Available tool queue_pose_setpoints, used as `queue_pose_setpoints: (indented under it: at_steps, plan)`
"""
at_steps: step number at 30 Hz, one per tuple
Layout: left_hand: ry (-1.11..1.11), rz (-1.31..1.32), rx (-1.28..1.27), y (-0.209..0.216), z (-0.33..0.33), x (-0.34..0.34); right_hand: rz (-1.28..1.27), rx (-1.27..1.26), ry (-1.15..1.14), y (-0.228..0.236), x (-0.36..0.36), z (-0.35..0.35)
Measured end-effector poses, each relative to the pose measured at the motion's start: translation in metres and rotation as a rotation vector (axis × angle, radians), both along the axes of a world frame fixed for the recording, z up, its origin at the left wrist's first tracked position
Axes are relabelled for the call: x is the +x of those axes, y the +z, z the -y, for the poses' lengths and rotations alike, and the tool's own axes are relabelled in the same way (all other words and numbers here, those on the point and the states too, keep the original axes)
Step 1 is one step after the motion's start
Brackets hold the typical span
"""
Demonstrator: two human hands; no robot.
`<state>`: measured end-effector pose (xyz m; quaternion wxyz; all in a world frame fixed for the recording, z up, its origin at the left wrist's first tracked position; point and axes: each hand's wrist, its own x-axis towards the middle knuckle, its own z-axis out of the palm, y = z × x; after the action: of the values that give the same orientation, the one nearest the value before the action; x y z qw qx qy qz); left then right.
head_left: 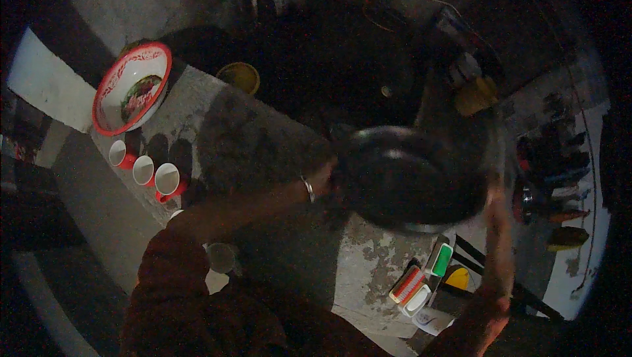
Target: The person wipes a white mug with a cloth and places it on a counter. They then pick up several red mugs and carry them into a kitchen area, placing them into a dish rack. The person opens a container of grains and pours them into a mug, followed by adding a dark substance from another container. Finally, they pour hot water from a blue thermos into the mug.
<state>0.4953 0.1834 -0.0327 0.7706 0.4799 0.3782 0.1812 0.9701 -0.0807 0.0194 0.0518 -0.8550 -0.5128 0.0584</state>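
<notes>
A dark, wide round pan (408, 186) was held in front of the body, above the grey concrete surface, its left side grasped by the left hand (327, 176), on whose wrist a pale metal bangle (308, 189) was worn. The right hand (495, 189) was placed at the pan's right rim; because of blur and shadow, it could not be told whether its fingers were closed on the rim. At upper left, a red-rimmed white enamel basin (135, 74) was seen, with a green and reddish patch inside it. Near the basin, three red mugs (168, 179) with white interiors were arranged in a slanting row along the edge of the concrete ledge (197, 97). Farther along, a small yellowish bowl (240, 78) was shown. Below the pan, a green-and-white box (441, 259), a red-and-white packet (406, 284) and a white oblong object (416, 301) were grouped closely, with a rounded yellow object (457, 279) beside them.
</notes>
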Motion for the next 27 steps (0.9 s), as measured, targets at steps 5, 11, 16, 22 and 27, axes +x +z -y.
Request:
queue_pose_setpoints:
  at_steps: [5, 11, 16, 22, 27]
  plan:
    - [0.033, -0.108, 0.950, 0.028, -0.085, 0.006, -0.162, 0.394, -0.017, 0.082, 0.036, -0.189]
    - [-0.059, -0.152, 0.905, -0.098, -0.139, 0.054, -0.542, 0.555, 0.089, 0.140, 0.035, -0.405]
    - [-0.149, -0.175, 0.486, -0.128, -0.072, 0.036, -0.548, 0.586, 0.154, 0.108, -0.010, -0.383]
    - [-0.080, 0.134, -0.375, -0.121, 0.003, 0.024, -0.525, 0.504, -0.181, 0.065, -0.040, -0.152]
    - [-0.084, -0.090, -0.434, -0.003, 0.031, -0.020, -0.746, 0.540, -0.474, 0.024, -0.091, -0.010]
